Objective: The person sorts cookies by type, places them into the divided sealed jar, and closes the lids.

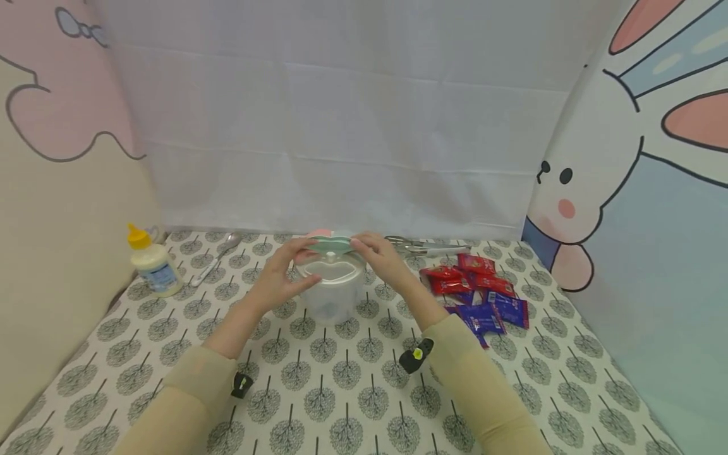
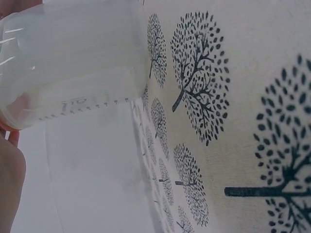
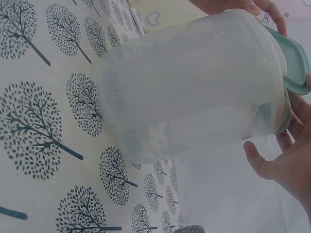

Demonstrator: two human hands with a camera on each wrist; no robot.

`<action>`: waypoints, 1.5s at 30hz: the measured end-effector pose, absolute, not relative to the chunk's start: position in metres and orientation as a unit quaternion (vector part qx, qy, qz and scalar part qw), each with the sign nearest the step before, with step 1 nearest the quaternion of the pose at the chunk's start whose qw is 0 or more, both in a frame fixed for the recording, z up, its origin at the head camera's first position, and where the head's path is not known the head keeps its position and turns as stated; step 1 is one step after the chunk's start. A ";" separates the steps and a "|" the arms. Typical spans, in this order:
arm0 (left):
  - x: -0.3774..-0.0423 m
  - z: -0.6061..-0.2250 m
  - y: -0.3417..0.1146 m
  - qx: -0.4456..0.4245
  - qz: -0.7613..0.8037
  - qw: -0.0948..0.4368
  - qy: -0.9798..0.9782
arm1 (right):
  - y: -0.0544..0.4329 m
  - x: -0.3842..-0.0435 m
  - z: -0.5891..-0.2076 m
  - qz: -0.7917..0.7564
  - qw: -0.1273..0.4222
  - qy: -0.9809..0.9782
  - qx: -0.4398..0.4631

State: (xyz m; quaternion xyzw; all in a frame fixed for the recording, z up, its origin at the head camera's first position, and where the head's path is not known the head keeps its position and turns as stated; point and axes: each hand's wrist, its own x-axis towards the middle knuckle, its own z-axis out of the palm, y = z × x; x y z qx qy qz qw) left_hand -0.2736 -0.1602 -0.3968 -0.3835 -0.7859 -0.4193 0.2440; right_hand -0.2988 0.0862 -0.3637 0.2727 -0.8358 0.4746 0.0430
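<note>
A tall translucent plastic container (image 1: 332, 300) stands upright on the tree-patterned cloth, in front of me. Its lid (image 1: 332, 273) has a raised green flap (image 1: 334, 245), with a pink part (image 1: 321, 233) showing behind. My left hand (image 1: 275, 275) holds the lid at its left side, thumb over the front and fingertips at the flap's left edge. Thumb and fingers of my right hand (image 1: 381, 253) pinch the flap's right edge. The right wrist view shows the flap (image 3: 294, 60) between both hands. Measuring marks run along the container's wall (image 2: 73, 63) in the left wrist view.
On the left stand a yellow-capped bottle (image 1: 156, 262) and a lying spoon (image 1: 216, 259). Metal utensils (image 1: 423, 246) lie behind my right hand. Red packets (image 1: 455, 281) and purple packets (image 1: 480, 317) are piled at the right. Curtain and printed walls enclose the table (image 1: 347, 385).
</note>
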 end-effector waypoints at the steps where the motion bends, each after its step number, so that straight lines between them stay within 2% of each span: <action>1: -0.273 -0.396 -0.160 -0.379 -0.423 0.239 -0.787 | 0.087 -0.298 -0.363 0.476 0.040 -0.834 0.275; 8: -0.269 -0.394 -0.162 -0.327 -0.440 0.192 -0.814 | 0.113 -0.295 -0.360 0.475 0.043 -0.833 0.281; 19: -0.265 -0.385 -0.167 -0.271 -0.463 0.094 -0.839 | 0.216 -0.305 -0.367 0.385 0.065 -0.879 0.275; 24: -0.262 -0.386 -0.168 -0.269 -0.455 0.097 -0.843 | 0.253 -0.312 -0.383 0.330 0.061 -0.909 0.246; 30: -0.261 -0.393 -0.164 -0.243 -0.435 0.101 -0.861 | 0.273 -0.315 -0.399 0.290 0.055 -0.926 0.234; 41: -0.267 -0.404 -0.160 -0.266 -0.470 0.118 -0.833 | 0.274 -0.329 -0.431 0.245 0.034 -0.945 0.213; 45: -0.265 -0.405 -0.159 -0.260 -0.477 0.124 -0.830 | 0.265 -0.332 -0.435 0.220 0.043 -0.950 0.217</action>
